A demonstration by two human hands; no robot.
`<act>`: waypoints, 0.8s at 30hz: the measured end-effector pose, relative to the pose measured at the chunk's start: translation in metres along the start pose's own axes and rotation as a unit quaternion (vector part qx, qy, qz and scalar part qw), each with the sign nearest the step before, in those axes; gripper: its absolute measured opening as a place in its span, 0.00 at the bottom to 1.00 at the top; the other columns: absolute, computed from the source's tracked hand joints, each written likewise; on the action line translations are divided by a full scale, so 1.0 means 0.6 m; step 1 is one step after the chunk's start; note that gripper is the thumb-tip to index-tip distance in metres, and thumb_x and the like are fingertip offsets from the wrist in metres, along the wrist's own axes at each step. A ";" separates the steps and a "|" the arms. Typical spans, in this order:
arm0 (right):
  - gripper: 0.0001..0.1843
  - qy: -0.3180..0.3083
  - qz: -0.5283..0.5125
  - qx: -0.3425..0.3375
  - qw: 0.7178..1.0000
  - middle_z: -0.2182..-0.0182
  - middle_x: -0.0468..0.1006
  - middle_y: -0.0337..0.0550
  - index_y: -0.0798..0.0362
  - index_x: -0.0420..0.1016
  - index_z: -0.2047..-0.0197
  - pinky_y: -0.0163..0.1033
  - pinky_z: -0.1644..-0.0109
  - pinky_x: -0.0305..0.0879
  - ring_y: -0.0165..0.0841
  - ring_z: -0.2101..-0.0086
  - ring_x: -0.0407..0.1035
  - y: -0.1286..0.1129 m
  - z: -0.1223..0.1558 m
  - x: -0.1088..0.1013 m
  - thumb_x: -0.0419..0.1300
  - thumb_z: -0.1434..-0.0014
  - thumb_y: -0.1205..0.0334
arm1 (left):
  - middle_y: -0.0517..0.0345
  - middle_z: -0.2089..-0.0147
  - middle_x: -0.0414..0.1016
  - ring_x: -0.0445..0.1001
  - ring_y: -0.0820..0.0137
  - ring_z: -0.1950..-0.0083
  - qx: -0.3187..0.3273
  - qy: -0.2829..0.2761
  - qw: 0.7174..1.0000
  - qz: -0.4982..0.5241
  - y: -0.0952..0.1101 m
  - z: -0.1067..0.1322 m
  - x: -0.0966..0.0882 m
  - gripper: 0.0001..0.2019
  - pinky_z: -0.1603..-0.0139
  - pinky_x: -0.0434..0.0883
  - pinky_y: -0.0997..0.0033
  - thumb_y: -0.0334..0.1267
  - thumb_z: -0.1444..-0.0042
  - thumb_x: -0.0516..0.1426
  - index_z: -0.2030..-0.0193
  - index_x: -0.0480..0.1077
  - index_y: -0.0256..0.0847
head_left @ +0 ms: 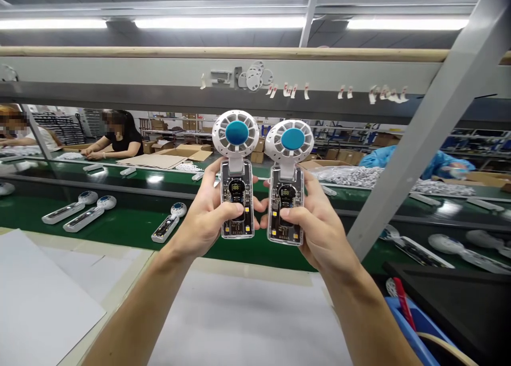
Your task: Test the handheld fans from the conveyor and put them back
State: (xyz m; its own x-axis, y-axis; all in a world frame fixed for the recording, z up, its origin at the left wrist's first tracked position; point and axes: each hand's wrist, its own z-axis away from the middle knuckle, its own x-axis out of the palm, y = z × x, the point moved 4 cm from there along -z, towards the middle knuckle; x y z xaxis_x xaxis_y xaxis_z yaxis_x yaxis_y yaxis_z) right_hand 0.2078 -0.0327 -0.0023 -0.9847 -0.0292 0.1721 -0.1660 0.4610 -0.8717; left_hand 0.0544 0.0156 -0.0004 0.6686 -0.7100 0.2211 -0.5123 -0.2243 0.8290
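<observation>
Two handheld fans are held upright side by side in front of me, above the near edge of the green belt. My left hand (205, 211) is wrapped round the left handheld fan (236, 182), its thumb pressed on the front of the clear body. Round the right handheld fan (286, 196) my right hand (315, 214) is closed, thumb also on the front. Each fan has a white slotted head with a blue centre disc, and a transparent case showing a circuit board and a small display lit with digits. The backs of both fans are hidden.
More handheld fans (170, 222) lie on the green conveyor belt (131, 196). A slanted metal post (419, 126) stands at right, near a blue bin (419, 323) with a red-handled tool. White paper (247, 313) covers the near table. Co-workers sit across the belt.
</observation>
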 end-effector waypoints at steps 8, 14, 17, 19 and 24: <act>0.48 -0.025 0.014 -0.034 0.999 0.63 0.80 0.38 0.40 0.40 0.27 0.42 0.65 0.77 0.36 0.69 0.77 -0.002 0.003 -0.009 0.62 0.43 0.68 | 0.54 0.59 0.79 0.80 0.66 0.69 0.003 -0.013 1.000 -0.001 0.004 0.000 -0.001 0.39 0.70 0.78 0.68 0.31 0.46 0.62 0.33 0.44 0.44; 0.49 -0.030 0.019 -0.050 0.998 0.58 0.81 0.40 0.36 0.41 0.27 0.42 0.68 0.77 0.36 0.70 0.78 0.000 0.000 -0.019 0.61 0.44 0.69 | 0.53 0.57 0.80 0.81 0.65 0.66 0.009 -0.034 0.999 -0.008 0.004 0.002 -0.005 0.42 0.66 0.78 0.66 0.29 0.47 0.62 0.31 0.41 0.44; 0.54 -0.030 0.045 -0.041 0.998 0.62 0.81 0.38 0.38 0.38 0.26 0.42 0.67 0.77 0.37 0.69 0.78 -0.002 0.002 -0.017 0.61 0.48 0.71 | 0.53 0.60 0.80 0.80 0.65 0.68 0.011 -0.016 1.000 -0.012 0.001 0.001 -0.008 0.44 0.68 0.78 0.66 0.27 0.50 0.61 0.31 0.41 0.43; 0.55 -0.021 0.057 -0.035 0.998 0.63 0.81 0.39 0.40 0.36 0.25 0.42 0.67 0.77 0.37 0.69 0.78 -0.004 0.003 -0.016 0.62 0.48 0.70 | 0.55 0.62 0.79 0.80 0.65 0.68 0.012 -0.007 1.000 -0.014 0.000 0.000 -0.009 0.44 0.68 0.78 0.67 0.26 0.51 0.61 0.31 0.41 0.42; 0.49 -0.009 0.038 -0.034 0.999 0.65 0.80 0.39 0.46 0.43 0.27 0.39 0.70 0.75 0.35 0.71 0.77 -0.008 0.003 -0.014 0.62 0.47 0.66 | 0.53 0.59 0.79 0.81 0.65 0.67 -0.005 -0.012 1.000 0.000 -0.006 -0.002 -0.009 0.40 0.68 0.78 0.66 0.31 0.46 0.61 0.33 0.42 0.44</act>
State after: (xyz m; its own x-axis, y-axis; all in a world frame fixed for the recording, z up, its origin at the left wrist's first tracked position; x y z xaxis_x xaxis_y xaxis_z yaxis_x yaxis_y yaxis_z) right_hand 0.2168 -0.0360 -0.0006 -0.9951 -0.0071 0.0983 -0.0875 0.5223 -0.8483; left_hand 0.0530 0.0209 -0.0038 0.6553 -0.7260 0.2086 -0.5066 -0.2176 0.8343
